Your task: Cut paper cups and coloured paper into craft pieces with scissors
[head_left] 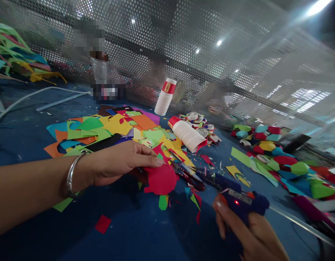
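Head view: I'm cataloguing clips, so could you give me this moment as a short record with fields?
Left hand: pinching a red paper cutout
Left wrist: silver bracelet
Right hand: gripping a blue glue gun, its red light lit
Glue gun's nozzle: apart from the cutout
Paper pile: many colours, beyond the left hand
Cup stacks: one standing, one on its side
Table: blue

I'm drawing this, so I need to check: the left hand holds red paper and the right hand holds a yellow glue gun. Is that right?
Not quite: the glue gun is blue, not yellow, as the head view shows. The right hand does hold it, and the left hand holds red paper.
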`<state>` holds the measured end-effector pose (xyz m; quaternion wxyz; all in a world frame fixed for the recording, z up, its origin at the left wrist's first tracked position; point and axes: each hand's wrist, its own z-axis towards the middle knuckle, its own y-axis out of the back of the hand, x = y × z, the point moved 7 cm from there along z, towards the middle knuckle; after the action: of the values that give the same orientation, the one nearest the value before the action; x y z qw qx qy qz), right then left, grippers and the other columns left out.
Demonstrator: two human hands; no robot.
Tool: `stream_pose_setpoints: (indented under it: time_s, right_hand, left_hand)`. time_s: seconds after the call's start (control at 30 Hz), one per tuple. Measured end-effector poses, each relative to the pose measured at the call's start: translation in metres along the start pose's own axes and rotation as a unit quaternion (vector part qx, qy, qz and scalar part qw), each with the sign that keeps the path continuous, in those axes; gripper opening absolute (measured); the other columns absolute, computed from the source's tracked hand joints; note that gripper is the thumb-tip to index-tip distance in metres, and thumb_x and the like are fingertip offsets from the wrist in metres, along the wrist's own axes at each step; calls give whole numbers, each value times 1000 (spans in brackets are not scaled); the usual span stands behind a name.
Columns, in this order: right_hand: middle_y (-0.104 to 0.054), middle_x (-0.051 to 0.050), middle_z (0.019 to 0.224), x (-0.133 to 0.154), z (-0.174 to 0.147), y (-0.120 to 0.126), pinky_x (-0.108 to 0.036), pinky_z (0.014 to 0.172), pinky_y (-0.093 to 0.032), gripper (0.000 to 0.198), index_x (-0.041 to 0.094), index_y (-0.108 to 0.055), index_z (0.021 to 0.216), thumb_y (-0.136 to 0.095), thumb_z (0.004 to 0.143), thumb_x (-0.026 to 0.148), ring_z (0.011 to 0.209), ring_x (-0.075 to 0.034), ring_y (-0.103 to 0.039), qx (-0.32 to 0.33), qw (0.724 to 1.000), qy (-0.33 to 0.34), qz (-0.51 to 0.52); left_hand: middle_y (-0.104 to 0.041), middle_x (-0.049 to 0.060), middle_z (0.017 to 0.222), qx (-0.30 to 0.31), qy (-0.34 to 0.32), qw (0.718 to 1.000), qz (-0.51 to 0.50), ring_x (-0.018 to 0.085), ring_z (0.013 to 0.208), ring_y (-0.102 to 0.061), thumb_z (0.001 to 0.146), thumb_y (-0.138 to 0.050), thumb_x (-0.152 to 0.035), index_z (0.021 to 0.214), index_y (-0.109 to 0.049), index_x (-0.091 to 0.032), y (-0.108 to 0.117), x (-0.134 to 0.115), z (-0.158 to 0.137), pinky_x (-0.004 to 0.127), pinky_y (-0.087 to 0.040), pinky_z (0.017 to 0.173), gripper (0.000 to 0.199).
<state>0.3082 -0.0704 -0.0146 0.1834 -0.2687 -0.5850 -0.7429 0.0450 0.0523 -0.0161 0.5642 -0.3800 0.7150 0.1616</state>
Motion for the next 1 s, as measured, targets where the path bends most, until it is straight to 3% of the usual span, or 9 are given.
stream_pose_setpoints:
  time_s: [0.1, 0.23, 0.33, 0.47, 0.6, 0.77, 0.83, 0.9, 1.0]
  right_hand:
    - [-62, -5, 58, -18, 15, 4, -25, 54, -52, 56, 21, -57, 51, -61, 92, 60, 56, -17, -60, 5, 990, -89, 106]
    - [-55, -1, 56, -38, 31, 5, -20, 39, -38, 47, 20, -57, 63, -72, 85, 58, 49, -12, -47, -8, 936, -225, 270]
    - [-50, 3, 63, -35, 54, 0, -16, 37, -31, 33, 19, -59, 74, -73, 84, 47, 50, -9, -44, 6, 912, -248, 328]
    - [-46, 4, 64, -26, 92, -5, -16, 38, -30, 26, 19, -60, 80, -63, 90, 42, 51, -9, -47, 36, 922, -240, 303]
    - [-57, -1, 63, -28, 117, -4, -22, 38, -30, 39, 17, -68, 79, -61, 91, 54, 47, -13, -52, 70, 951, -241, 182]
    - [-39, 1, 38, -25, 122, 21, -28, 45, -19, 57, 21, -51, 42, -78, 80, 55, 40, -12, -35, 37, 985, -168, -25]
    - [-42, 1, 41, -12, 113, 28, -30, 47, -14, 53, 22, -54, 47, -77, 80, 57, 43, -12, -33, 5, 989, -128, -73]
    - [-52, 1, 49, 16, 99, 25, -29, 48, -21, 39, 23, -64, 63, -74, 83, 56, 47, -15, -43, -15, 989, -38, -144]
    - [-62, 1, 64, 65, 74, -15, -27, 53, -37, 29, 23, -66, 78, -61, 96, 45, 56, -14, -52, 109, 983, 105, -107]
  left_hand:
    - [-73, 2, 85, -12, -7, 1000, -8, 13, 74, -63, 83, -80, -41, 86, -77, -18, 4, -1, 2, 25, -52, 73, 24]
    - [-70, 3, 84, -20, -22, 999, -12, 13, 72, -61, 79, -83, -47, 86, -74, -16, 6, -3, 3, 24, -51, 65, 33]
    - [-71, 4, 89, -23, -38, 999, -12, 14, 78, -62, 79, -84, -48, 89, -75, -15, 8, -6, 3, 24, -53, 65, 36]
    - [-69, 0, 82, -37, -56, 998, -13, 12, 73, -61, 80, -85, -42, 81, -72, -16, 14, -10, 4, 22, -52, 63, 29]
    - [-67, -2, 77, -39, -43, 998, -11, 11, 70, -61, 82, -83, -37, 81, -72, -17, 21, -9, 6, 23, -52, 66, 23]
    - [-71, -1, 76, -26, -8, 1000, 10, 11, 69, -63, 75, -88, -40, 77, -73, -17, 25, -6, 8, 23, -49, 67, 27]
    - [-69, -2, 72, -11, -3, 1000, 28, 11, 66, -61, 74, -87, -43, 73, -71, -17, 25, -6, 9, 23, -48, 64, 31]
    - [-67, -2, 70, -2, -5, 999, 46, 11, 63, -60, 75, -86, -45, 70, -69, -17, 26, -7, 10, 22, -47, 60, 34]
    - [-67, -1, 71, -1, -5, 998, 69, 11, 63, -59, 79, -82, -44, 72, -69, -17, 30, -6, 11, 21, -45, 59, 31]
